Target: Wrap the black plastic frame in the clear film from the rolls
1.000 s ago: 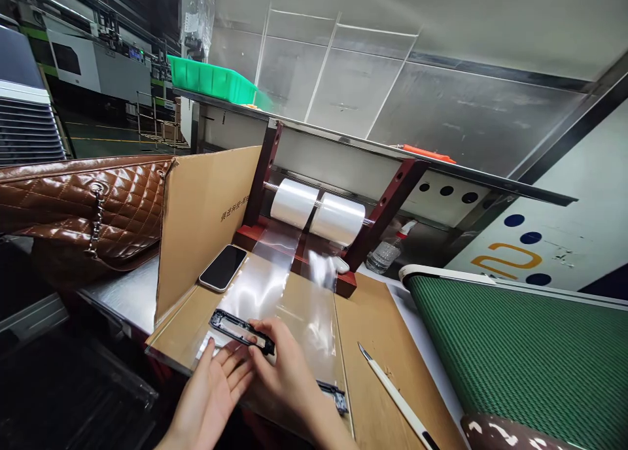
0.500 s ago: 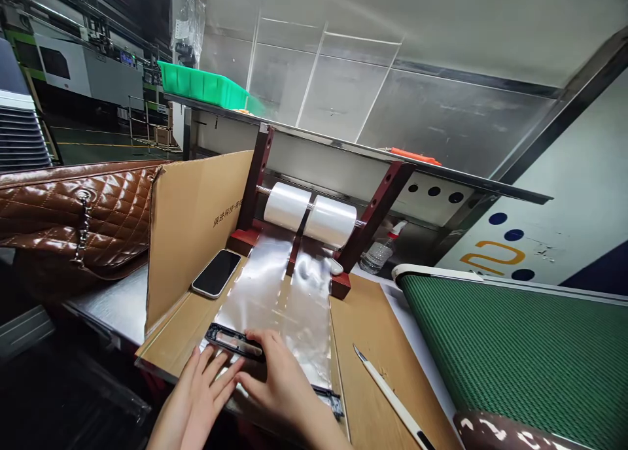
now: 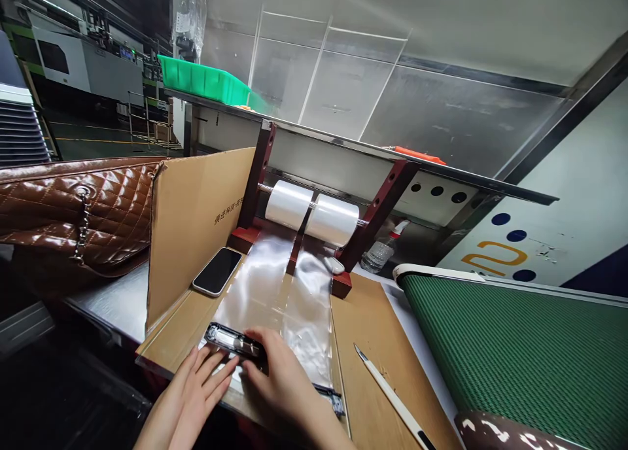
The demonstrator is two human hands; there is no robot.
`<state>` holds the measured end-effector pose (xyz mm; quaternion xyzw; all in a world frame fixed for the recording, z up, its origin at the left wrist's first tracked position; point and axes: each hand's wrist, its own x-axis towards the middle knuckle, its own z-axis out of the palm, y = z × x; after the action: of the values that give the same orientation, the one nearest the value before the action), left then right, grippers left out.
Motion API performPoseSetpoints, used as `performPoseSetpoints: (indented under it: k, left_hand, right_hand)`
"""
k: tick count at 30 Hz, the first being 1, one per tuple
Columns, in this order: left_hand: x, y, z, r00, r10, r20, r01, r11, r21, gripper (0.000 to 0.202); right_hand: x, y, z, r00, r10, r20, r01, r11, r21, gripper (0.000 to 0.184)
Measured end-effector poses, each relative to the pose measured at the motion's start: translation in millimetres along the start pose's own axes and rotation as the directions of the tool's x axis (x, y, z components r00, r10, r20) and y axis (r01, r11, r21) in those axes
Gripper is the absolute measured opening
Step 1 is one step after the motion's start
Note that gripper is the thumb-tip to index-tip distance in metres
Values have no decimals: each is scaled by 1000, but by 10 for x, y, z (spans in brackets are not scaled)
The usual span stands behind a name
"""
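A long, narrow black plastic part [image 3: 231, 339] with a pale, shiny strip along its middle lies over the near end of the left strip of clear film [image 3: 260, 280]. My right hand [image 3: 284, 375] holds it by its right end between thumb and fingers. Just below the part, my left hand [image 3: 189, 388] has its fingers stretched out close to its lower edge; whether the fingertips touch it or the film, I cannot tell. Another black part [image 3: 335, 399] sits at the near end of the right film strip [image 3: 311, 332], partly hidden by my right wrist.
Two film rolls [image 3: 333, 218] hang on a rod behind the strips. A phone [image 3: 217, 271] lies left, beside an upright cardboard sheet [image 3: 196, 234]. To the right are a white-handled knife [image 3: 392, 394], a spray bottle [image 3: 380, 254] and a green conveyor belt [image 3: 520, 352].
The black part in my right hand has tilted slightly, and its middle strip now looks brighter. My left hand has shifted a little down and left.
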<state>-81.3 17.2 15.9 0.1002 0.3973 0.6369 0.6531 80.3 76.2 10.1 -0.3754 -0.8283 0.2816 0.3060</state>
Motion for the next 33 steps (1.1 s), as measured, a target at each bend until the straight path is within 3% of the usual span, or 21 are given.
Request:
performPoseSetpoints:
  k: [7,11,14,28,33]
  left_hand:
    - [105,-16,-73,997,-72,-17,70,995,-77,38]
    - [207,-79,-239,994,-79,71,86,990,-113,39]
    - [240,-114,-300,990,-65,125,78,991,-108,37]
    - [159,-64,-207,995,-20,102,31,994,-106,33]
    - [229,-129,-442,987,-11,160,40,983,-181,28]
  right_hand:
    - [43,21,-10,1000,3,-15,-2,997,71,35]
    - [42,9,-29,1000,-20,6,19,997,73,34]
    - [34,14,-42,999,-37,32,34,996,77,44]
    - [60,-26,-116,996,43,80,-56,984,169,40]
    - [8,-28,-77,1000,8,29,-10,998,65,46]
